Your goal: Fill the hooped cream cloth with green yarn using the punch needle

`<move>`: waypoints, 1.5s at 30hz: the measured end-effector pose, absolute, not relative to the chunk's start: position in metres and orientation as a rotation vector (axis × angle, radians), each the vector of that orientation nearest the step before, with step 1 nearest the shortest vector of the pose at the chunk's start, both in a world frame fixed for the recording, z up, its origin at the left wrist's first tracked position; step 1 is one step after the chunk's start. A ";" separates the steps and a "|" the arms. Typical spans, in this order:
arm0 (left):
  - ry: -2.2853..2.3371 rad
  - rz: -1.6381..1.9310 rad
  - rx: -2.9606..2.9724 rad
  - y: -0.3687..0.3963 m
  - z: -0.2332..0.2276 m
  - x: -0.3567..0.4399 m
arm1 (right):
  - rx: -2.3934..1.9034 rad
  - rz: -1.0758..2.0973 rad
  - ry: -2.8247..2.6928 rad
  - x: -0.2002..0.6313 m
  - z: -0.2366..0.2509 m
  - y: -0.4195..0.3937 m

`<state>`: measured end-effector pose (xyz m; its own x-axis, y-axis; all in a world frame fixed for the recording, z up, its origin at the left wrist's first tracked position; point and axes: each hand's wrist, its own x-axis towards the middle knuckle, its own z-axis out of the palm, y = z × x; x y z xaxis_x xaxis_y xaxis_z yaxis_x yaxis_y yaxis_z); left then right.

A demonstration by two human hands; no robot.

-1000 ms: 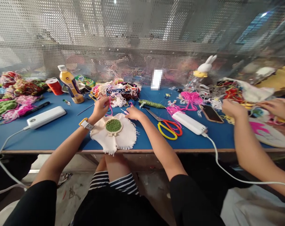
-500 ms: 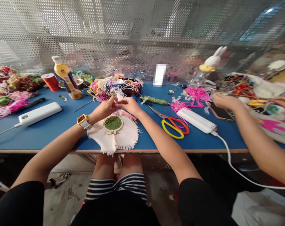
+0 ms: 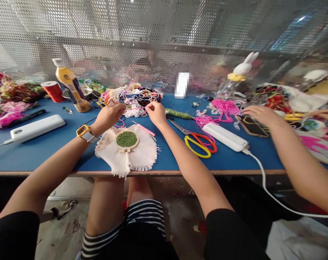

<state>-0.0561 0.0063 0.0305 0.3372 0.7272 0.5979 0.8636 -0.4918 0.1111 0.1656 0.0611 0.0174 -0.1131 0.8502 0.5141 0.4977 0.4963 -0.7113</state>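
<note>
Left hand (image 3: pixel 109 115) and right hand (image 3: pixel 156 112) both pinch a taut pink thread (image 3: pixel 136 108) above the hooped cloth (image 3: pixel 127 151).

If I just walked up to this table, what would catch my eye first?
Probably the two hands raised mid-table: the left hand and right hand stretch a thin pink thread between them. Just below, near the front edge of the blue table, lies a frayed cream cloth with a small hoop filled with green stitching. To its right lie red-and-yellow scissors, and tangled yarn is piled behind.
</note>
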 end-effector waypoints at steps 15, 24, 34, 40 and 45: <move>-1.804 -2.374 -2.555 0.001 0.047 -0.037 | -0.879 0.862 -1.973 0.149 0.014 0.041; -1.849 -2.451 -2.552 -0.012 0.061 -0.034 | -0.829 0.859 -2.105 0.143 0.011 0.033; -1.961 -2.815 -2.040 -0.009 0.065 -0.042 | -1.042 0.224 -2.440 0.146 0.011 0.027; -1.992 -2.739 -2.040 -0.002 0.067 -0.055 | -1.419 -0.110 -2.131 0.186 0.025 0.057; -1.920 -2.622 -1.930 0.012 0.059 -0.069 | -1.577 -0.130 -2.018 0.209 0.023 0.073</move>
<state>-0.0686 0.0118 0.0588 -0.3331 0.8808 0.3365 0.0547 -0.3382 0.9395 0.2085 0.0729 0.0232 -0.1429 0.8620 0.4864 0.9172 0.2999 -0.2622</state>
